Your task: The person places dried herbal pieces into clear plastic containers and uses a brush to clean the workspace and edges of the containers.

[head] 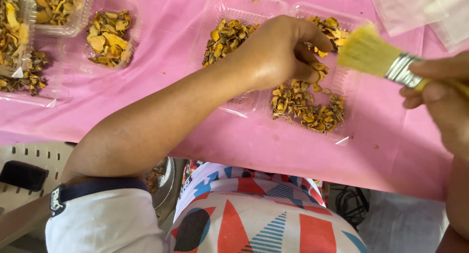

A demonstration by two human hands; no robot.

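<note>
Left hand pinching dried yellow pieces over clear tray; right hand at three o'clock gripping brush, bristles angled toward them.

Our right hand is cut off by the picture's right edge, as is the yellow handle of the flat pale-bristled brush we hold. Our left hand hides part of the clear plastic two-compartment tray; its fingertips are buried among the dried yellow-brown slices. The clear plastic tubs at upper left run off the frame.
</note>
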